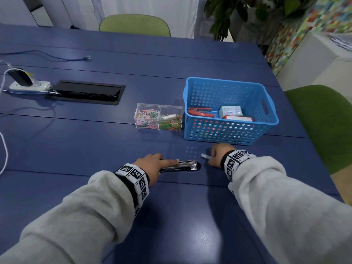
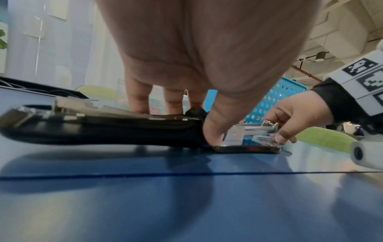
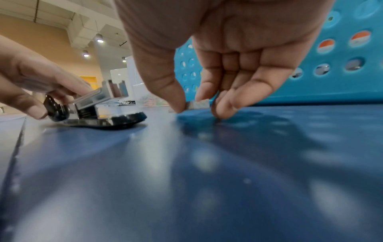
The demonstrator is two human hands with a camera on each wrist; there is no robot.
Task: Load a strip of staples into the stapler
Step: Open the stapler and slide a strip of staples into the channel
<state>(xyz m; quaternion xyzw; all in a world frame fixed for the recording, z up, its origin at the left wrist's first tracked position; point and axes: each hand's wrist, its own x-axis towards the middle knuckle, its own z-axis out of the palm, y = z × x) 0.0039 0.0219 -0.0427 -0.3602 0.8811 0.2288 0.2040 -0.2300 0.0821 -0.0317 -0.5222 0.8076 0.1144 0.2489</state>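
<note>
A black stapler (image 1: pixel 187 165) with its metal magazine exposed lies on the blue table (image 1: pixel 95 141) near me. My left hand (image 1: pixel 154 162) holds it down, thumb on the near side and fingers over the far side. In the left wrist view the stapler (image 2: pixel 99 129) has its black cover folded back flat under my left hand (image 2: pixel 207 65). My right hand (image 1: pixel 216 155) pinches a short silver strip of staples (image 1: pixel 205 156) just right of the stapler's front end, low over the table. The right wrist view shows the strip of staples (image 3: pixel 197 104) between thumb and fingertips of my right hand (image 3: pixel 238 57).
A blue perforated basket (image 1: pixel 228 130) stands just behind my right hand, holding a red stapler (image 1: pixel 200 112) and small boxes (image 1: pixel 230 111). A clear box of coloured paper clips (image 1: pixel 159 117) sits left of it. Farther left are a black cable hatch (image 1: pixel 87 92) and a power strip (image 1: pixel 28 85).
</note>
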